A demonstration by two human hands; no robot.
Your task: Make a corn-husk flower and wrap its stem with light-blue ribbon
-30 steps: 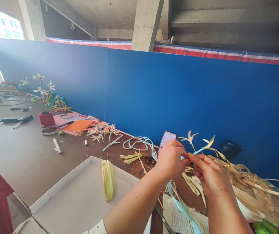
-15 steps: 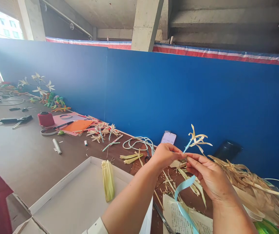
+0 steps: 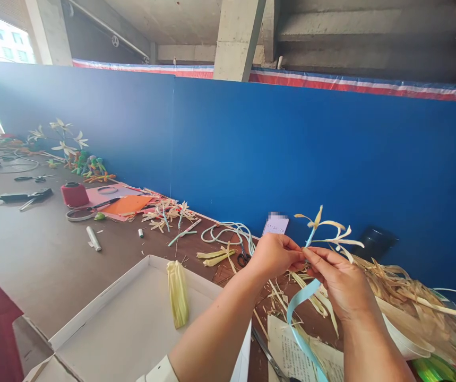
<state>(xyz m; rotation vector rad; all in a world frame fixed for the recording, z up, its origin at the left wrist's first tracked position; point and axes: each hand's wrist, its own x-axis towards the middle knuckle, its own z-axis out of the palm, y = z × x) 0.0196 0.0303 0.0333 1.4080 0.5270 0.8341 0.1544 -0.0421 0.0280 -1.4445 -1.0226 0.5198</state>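
The phone (image 3: 277,225) stands behind the hands (image 3: 274,255), left of the flower (image 3: 316,225).

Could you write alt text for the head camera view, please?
A person's bare left hand and bare right hand pinch the light-blue-wrapped stem of a pale, narrow-petalled sprig. A flat light-blue ribbon hangs below. On the brown table, at left, sits a shallow white cardboard box.

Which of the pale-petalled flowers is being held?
The blue-stemmed flower farthest right in view, pinched at its stem by the left hand and right hand. The other flowers, farther left, neither hand touches.
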